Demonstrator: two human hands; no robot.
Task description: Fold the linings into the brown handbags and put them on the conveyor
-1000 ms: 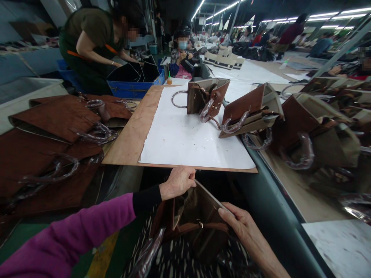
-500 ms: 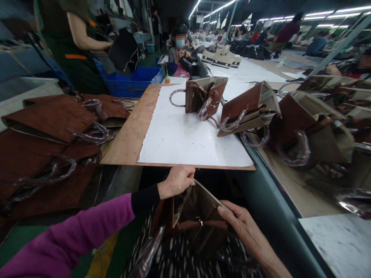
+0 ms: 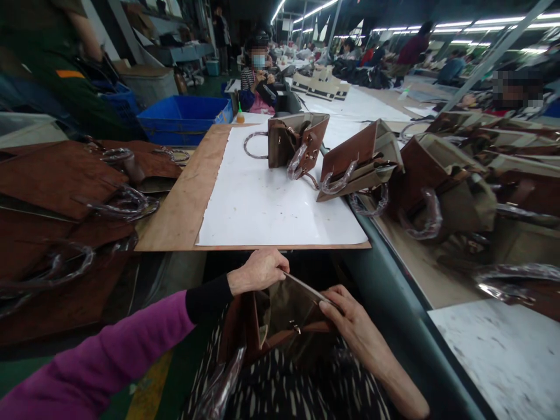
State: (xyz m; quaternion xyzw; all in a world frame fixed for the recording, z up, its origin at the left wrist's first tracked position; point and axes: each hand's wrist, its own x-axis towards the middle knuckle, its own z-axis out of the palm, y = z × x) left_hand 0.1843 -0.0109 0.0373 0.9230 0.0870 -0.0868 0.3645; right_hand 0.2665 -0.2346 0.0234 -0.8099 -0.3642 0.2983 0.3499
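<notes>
A brown handbag (image 3: 280,335) rests open on my lap, its tan lining and a small metal clasp showing. My left hand (image 3: 261,269) pinches the far end of its upper rim, just below the board's front edge. Farther right along the same rim, my right hand (image 3: 350,315) grips it between thumb and fingers. One plastic-wrapped handle (image 3: 225,382) hangs at the bag's left side. The lower part of the bag is dark and partly hidden against my patterned clothing.
Ahead lies a wooden board (image 3: 175,198) covered by white paper (image 3: 271,216), with two brown bags (image 3: 297,143) at its far right. Brown bag pieces (image 3: 61,192) pile up at left. More bags (image 3: 441,186) crowd the right table. Behind stands a blue bin (image 3: 184,119); co-workers sit beyond.
The view has swung slightly right. Both hands keep their hold on the bag's rim, the right one sliding a little along it. The co-worker at left has moved the black item out of view.
</notes>
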